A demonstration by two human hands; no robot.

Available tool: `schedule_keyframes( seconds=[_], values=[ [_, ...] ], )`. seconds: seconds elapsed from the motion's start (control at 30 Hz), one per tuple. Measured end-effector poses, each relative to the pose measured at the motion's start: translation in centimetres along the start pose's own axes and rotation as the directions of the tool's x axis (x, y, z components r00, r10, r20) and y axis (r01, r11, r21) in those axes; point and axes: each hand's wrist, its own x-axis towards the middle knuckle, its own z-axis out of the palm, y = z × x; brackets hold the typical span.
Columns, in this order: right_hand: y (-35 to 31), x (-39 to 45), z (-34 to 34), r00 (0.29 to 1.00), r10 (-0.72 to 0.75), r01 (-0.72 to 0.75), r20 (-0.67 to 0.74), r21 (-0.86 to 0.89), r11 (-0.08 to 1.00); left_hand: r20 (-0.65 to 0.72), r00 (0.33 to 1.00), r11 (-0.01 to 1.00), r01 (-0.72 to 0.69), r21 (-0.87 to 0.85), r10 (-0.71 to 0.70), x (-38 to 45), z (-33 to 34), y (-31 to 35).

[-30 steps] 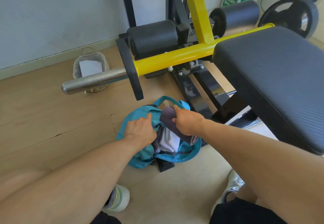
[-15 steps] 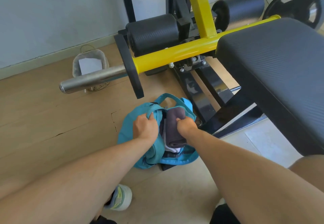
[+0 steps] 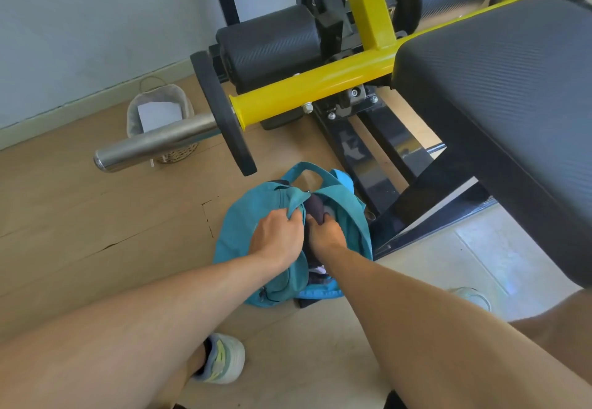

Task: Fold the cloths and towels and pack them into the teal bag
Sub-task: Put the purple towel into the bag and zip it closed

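The teal bag (image 3: 243,232) lies open on the wooden floor below the bench. My left hand (image 3: 277,237) grips the left edge of the bag's opening and holds it apart. My right hand (image 3: 325,235) is inside the opening, fingers curled on a folded dark purple towel (image 3: 315,208) that is mostly sunk into the bag. A bit of white cloth (image 3: 318,269) shows lower in the opening, beside my right wrist.
A black padded bench (image 3: 512,113) fills the right side. A yellow bar with a steel sleeve (image 3: 153,145) juts out over the floor just above the bag. A small lined basket (image 3: 160,113) stands by the wall. My shoes (image 3: 221,359) are on the floor below.
My right hand has pushed the dark purple towel deeper into the bag, so less of it shows. My left hand keeps hold of the bag's edge.
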Motion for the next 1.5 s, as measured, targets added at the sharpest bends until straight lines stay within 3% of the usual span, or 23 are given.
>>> schedule_keyframes(
  seconds=[0.1, 0.2, 0.4, 0.47, 0.57, 0.7, 0.87, 1.0, 1.03, 1.13, 1.17, 1.23, 1.33, 1.4, 1.5],
  values=[
    [1.7, -0.1, -1.5, 0.946, -0.161, 0.12, -0.283, -0.154, 0.981, 0.056, 0.998, 1.0, 0.003, 0.023, -0.004, 0.0, 0.5, -0.1],
    [3.1, -0.2, -4.2, 0.861, -0.167, 0.055, -0.48, -0.239, 0.969, 0.09, 0.996, 0.999, 0.008, 0.035, -0.012, 0.1, 0.9, -0.1],
    [5.7, -1.6, -4.9, 0.909, 0.125, -0.241, -0.397, -0.258, 0.936, 0.138, 0.99, 1.0, 0.001, 0.027, -0.005, 0.2, 0.9, 0.1],
    [5.8, -1.8, -6.0, 0.913, 0.15, -0.272, -0.38, -0.292, 0.917, 0.153, 0.988, 0.999, 0.004, 0.039, -0.01, 0.3, 0.7, 0.3],
    [5.1, -2.4, -5.9, 0.904, -0.147, -0.026, -0.401, -0.395, 0.918, 0.186, 0.982, 0.999, 0.032, 0.036, -0.038, 0.5, 0.6, 0.4],
    [1.9, -4.7, -4.0, 0.851, -0.449, 0.359, -0.272, -0.323, 0.876, 0.243, 0.969, 0.999, 0.041, -0.006, -0.038, -0.1, 0.6, 1.5],
    [0.7, -6.9, -4.4, 0.711, -0.701, 0.593, -0.062, -0.482, 0.645, 0.456, 0.865, 0.885, 0.367, -0.287, -0.21, -0.1, -0.7, 2.3],
    [1.1, -7.1, -5.3, 0.596, -0.795, 0.732, 0.111, -0.482, 0.481, 0.432, 0.893, 0.937, 0.251, -0.242, -0.128, 0.2, -0.8, 1.7],
    [0.5, -6.9, -5.4, 0.599, -0.798, 0.726, 0.067, -0.466, 0.506, 0.427, 0.896, 0.938, 0.244, -0.245, -0.121, 0.2, -0.8, 1.5],
    [-3.5, -5.0, -5.8, 0.729, -0.642, 0.535, -0.238, -0.387, 0.751, 0.471, 0.873, 0.924, 0.276, -0.265, -0.126, -0.3, -0.8, 1.2],
    [-5.0, -3.7, -5.8, 0.758, -0.604, 0.492, -0.246, -0.393, 0.777, 0.465, 0.877, 0.931, 0.262, -0.255, -0.12, -0.4, -0.7, 0.9],
    [-7.8, -1.2, -5.9, 0.844, -0.532, 0.439, -0.074, -0.474, 0.763, 0.432, 0.895, 0.951, 0.221, -0.216, -0.11, -0.6, -0.3, 0.3],
    [-10.0, 1.7, -4.9, 0.941, -0.244, 0.338, 0.233, -0.662, 0.67, 0.39, 0.916, 0.961, 0.187, -0.202, -0.096, -1.0, 0.3, -0.3],
    [-10.2, 2.5, -3.9, 0.958, -0.089, 0.27, 0.273, -0.755, 0.597, 0.378, 0.922, 0.961, 0.177, -0.212, -0.086, -1.2, 0.8, -0.6],
    [-10.1, 2.6, -2.8, 0.962, -0.031, 0.243, 0.27, -0.801, 0.547, 0.364, 0.928, 0.965, 0.165, -0.202, -0.083, -1.1, 1.6, -0.8]
  ],
)
